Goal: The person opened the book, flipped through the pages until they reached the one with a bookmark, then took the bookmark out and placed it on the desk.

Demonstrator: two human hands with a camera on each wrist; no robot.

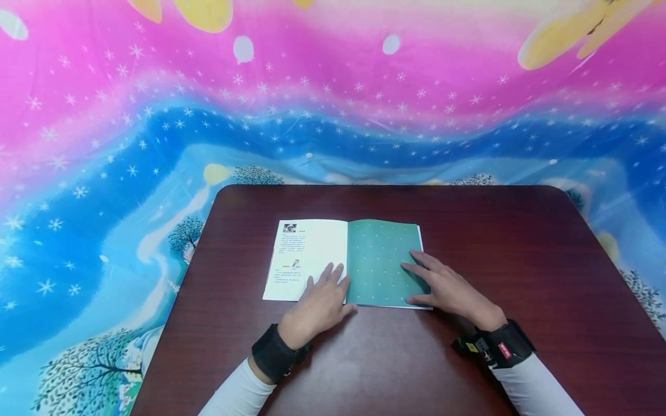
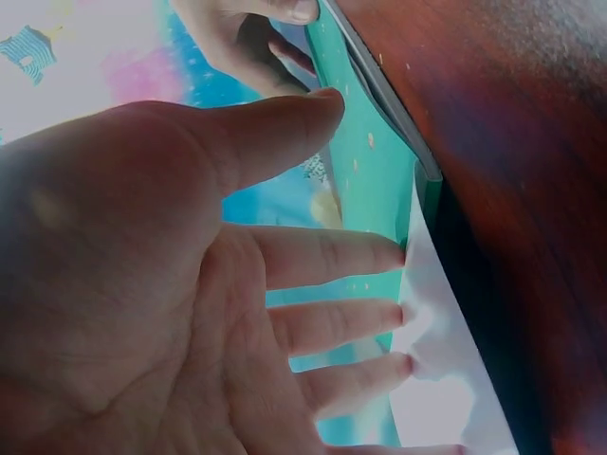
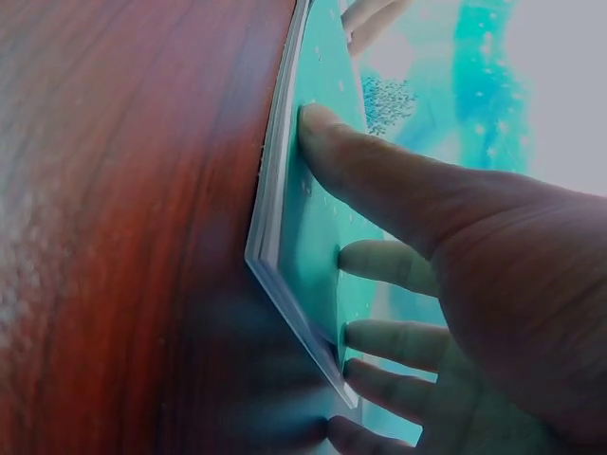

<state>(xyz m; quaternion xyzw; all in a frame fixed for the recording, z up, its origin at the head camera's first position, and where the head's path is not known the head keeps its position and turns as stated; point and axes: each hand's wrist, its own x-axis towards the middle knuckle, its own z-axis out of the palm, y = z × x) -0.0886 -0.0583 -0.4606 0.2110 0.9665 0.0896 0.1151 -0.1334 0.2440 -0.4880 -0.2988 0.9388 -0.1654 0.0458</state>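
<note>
An open book (image 1: 382,263) lies flat on the table, its left page white with text and small pictures, its right page green with tiny pale marks. My left hand (image 1: 321,297) rests with spread fingers on the lower part of the white page beside the spine. In the left wrist view, the fingertips (image 2: 394,313) touch the paper near the fold. On the outer right edge of the green page lies my right hand (image 1: 450,289), fingers extended. The right wrist view shows the thumb (image 3: 327,137) on the green page and the stacked page edges below it.
The dark reddish-brown table (image 1: 520,248) has rounded far corners. Behind and around it hangs a pink and blue cloth (image 1: 333,110) printed with snowflakes and trees. Black bands with small devices wrap both wrists, the right one (image 1: 502,344) resting above the tabletop.
</note>
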